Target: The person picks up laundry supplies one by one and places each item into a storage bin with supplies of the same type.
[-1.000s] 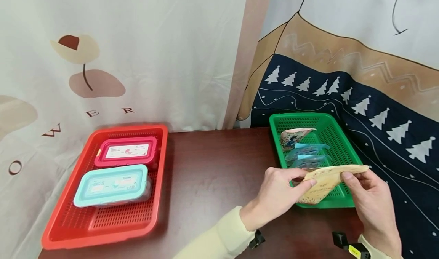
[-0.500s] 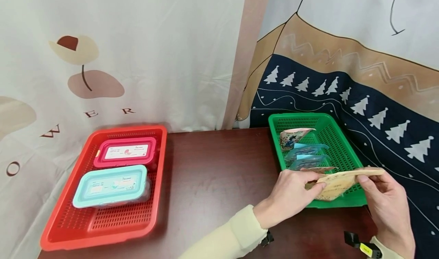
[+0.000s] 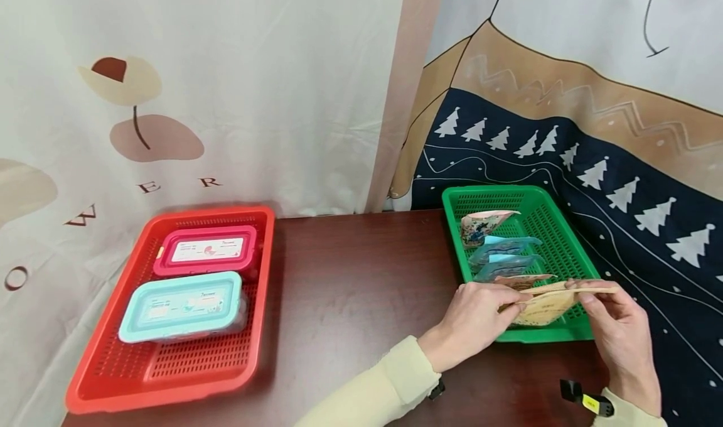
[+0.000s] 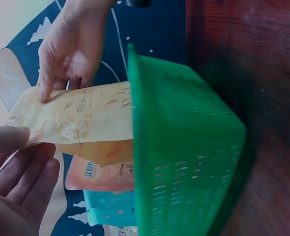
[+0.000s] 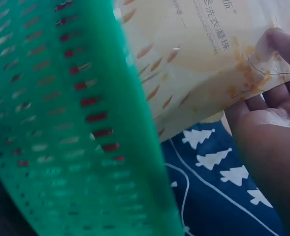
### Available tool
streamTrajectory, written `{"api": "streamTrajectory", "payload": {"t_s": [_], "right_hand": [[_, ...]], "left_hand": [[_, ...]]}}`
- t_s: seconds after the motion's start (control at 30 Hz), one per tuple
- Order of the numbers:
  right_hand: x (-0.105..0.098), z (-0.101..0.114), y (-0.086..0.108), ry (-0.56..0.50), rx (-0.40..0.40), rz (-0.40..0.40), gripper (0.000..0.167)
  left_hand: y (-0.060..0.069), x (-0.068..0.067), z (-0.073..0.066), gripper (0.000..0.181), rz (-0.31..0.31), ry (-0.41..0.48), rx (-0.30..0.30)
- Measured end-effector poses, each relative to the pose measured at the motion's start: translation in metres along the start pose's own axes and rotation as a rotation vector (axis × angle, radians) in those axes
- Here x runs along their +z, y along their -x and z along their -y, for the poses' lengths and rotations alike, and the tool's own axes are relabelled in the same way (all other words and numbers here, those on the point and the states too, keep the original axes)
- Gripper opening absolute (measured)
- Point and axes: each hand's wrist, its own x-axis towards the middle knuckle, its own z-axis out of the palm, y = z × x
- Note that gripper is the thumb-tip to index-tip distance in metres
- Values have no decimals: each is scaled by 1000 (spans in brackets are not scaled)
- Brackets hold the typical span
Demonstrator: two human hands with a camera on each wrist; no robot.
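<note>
A yellow laundry-capsule pouch (image 3: pixel 545 309) stands upright at the near end of the green basket (image 3: pixel 553 335), its lower part behind the basket wall in the left wrist view. My left hand (image 3: pixel 471 317) pinches its upper left corner; my right hand (image 3: pixel 621 333) pinches the upper right one. Printed text and orange flowers show on the pouch (image 5: pixel 184 64) in the right wrist view. Close behind it in the left wrist view is a second yellow pouch (image 4: pixel 103 153). Farther back stand a pinkish pouch (image 3: pixel 522 281), two blue pouches (image 3: pixel 503 249) and a patterned pouch (image 3: pixel 480 228).
On the left of the brown table (image 3: pixel 350 289) sits a red basket (image 3: pixel 257 326). It holds a pink-lidded box (image 3: pixel 206 250) and a turquoise-lidded box (image 3: pixel 183 306). Curtains hang behind the table and along its right side.
Both hands first carried the yellow pouch to the right, uncovering the pinkish pouch. Since then the right hand has come back left, and the pouch sits a little lower.
</note>
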Motion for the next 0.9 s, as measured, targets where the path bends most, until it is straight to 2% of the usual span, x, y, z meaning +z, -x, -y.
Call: {"api": "streamTrajectory", "payload": {"t_s": [0.1,0.2,0.27,0.33,0.4,0.5,0.73,0.83,0.9], "right_hand": [[1,2,3,221,51,-96,21],[2,6,6,550,140,-204,20],[3,8,7,732,177,-234,22],[3,10,8,855,193,-241,24],[2,10,10,909,190,-244,23],[1,8,13,931,181,-261,19],[-4,-1,21,936,112,-345,16],[-6,-5,24,953,128,-344,15],[-8,-6,25,1001,159,-325,14]], "left_hand": [[2,6,3,20,-5,-40,23],[5,12,5,19,-1,-60,31],[6,15,6,18,5,-76,37],[8,19,7,18,9,-90,39],[8,21,7,17,2,-109,38],[9,25,8,16,-13,-116,17],[8,32,9,4,-41,-43,-45],[10,34,10,5,-32,-28,-79],[10,36,12,6,-22,-40,-106]]}}
